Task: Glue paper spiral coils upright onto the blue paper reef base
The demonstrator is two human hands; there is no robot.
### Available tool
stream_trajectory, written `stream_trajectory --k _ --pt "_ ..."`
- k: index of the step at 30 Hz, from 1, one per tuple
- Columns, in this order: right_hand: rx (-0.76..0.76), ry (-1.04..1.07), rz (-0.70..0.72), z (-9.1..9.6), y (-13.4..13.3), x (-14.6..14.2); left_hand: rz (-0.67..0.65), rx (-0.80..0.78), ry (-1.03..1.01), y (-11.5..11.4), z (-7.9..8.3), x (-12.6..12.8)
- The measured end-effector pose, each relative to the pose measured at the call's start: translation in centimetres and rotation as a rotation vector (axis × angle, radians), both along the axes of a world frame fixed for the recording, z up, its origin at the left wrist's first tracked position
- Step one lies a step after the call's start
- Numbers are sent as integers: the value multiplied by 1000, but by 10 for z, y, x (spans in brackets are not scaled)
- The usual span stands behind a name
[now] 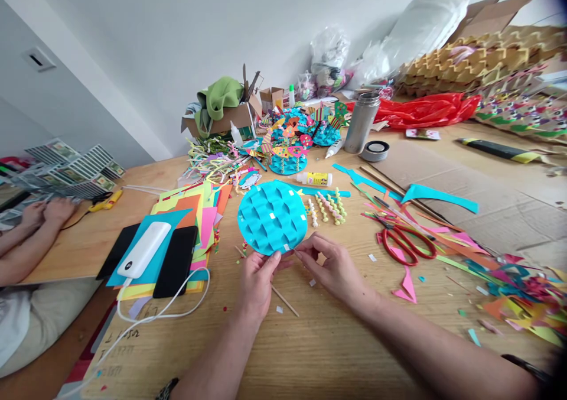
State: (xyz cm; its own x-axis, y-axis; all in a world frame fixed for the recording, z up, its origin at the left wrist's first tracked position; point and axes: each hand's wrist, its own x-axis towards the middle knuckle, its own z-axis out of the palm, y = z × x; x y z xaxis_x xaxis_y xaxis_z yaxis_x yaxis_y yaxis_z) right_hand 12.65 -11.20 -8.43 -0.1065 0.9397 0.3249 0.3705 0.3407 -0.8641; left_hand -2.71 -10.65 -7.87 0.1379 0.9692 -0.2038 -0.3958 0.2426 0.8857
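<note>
My left hand grips the lower edge of a round blue paper disc, thumb on top. Raised wave-like folds cover the disc, and a few small white squares sit on it, one by my left thumb. Just right of that square, my right hand is closed in a pinch at the disc's lower right edge. Whatever is between its fingertips is too small to make out. Beyond the disc lie several twisted pastel strips and a glue bottle. A thin wooden stick rests on the table below my hands.
Red-handled scissors lie among paper scraps at right. Coloured paper sheets, a white power bank and a black phone are at left. A steel flask stands behind. Another person's hands rest at far left.
</note>
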Motion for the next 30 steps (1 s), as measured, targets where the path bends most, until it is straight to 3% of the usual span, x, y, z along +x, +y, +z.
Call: stream_trajectory --k 30 --pt "12 -37 -31 -2 1 -1 -2 17 -4 -1 -4 2"
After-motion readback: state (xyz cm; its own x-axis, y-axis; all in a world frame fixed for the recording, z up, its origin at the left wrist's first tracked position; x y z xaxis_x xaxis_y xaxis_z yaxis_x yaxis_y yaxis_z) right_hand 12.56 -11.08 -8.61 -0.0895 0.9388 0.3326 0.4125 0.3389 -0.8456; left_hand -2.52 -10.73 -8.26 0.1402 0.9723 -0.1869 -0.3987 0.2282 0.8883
